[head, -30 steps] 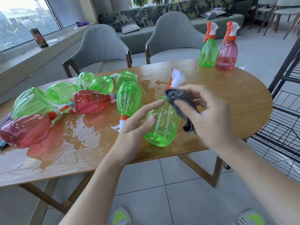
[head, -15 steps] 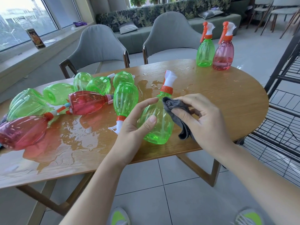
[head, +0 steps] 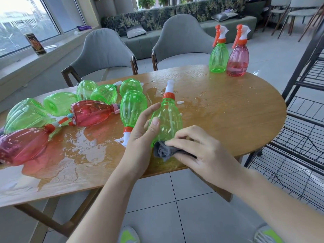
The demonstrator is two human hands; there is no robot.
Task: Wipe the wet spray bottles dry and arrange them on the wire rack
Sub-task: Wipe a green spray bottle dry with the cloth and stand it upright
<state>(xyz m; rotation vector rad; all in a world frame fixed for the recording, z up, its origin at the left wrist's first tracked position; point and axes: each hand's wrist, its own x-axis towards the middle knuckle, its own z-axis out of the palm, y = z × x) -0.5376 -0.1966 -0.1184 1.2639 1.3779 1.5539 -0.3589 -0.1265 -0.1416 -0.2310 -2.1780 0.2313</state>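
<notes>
My left hand [head: 140,135] grips a green spray bottle [head: 167,120] that stands tilted near the table's front edge, its white nozzle pointing away from me. Against the bottle's base, my right hand [head: 198,151] holds a bunched grey cloth [head: 164,151]. Several wet green and red bottles [head: 93,113] lie on their sides on the left of the wooden table [head: 228,116]. One green bottle [head: 218,57] and one pink bottle [head: 238,58] stand upright at the far right edge. The black wire rack [head: 301,137] stands to the right of the table.
Puddles of water [head: 84,151] cover the table's left and middle. Two grey chairs [head: 103,53] stand behind the table. A sofa runs along the back wall and a window ledge on the left. Tiled floor lies below, with my shoes at the bottom edge.
The cloth and my right hand have moved down from the bottle's neck to its base. The bottle has swung more upright, and my left hand has shifted higher on its side.
</notes>
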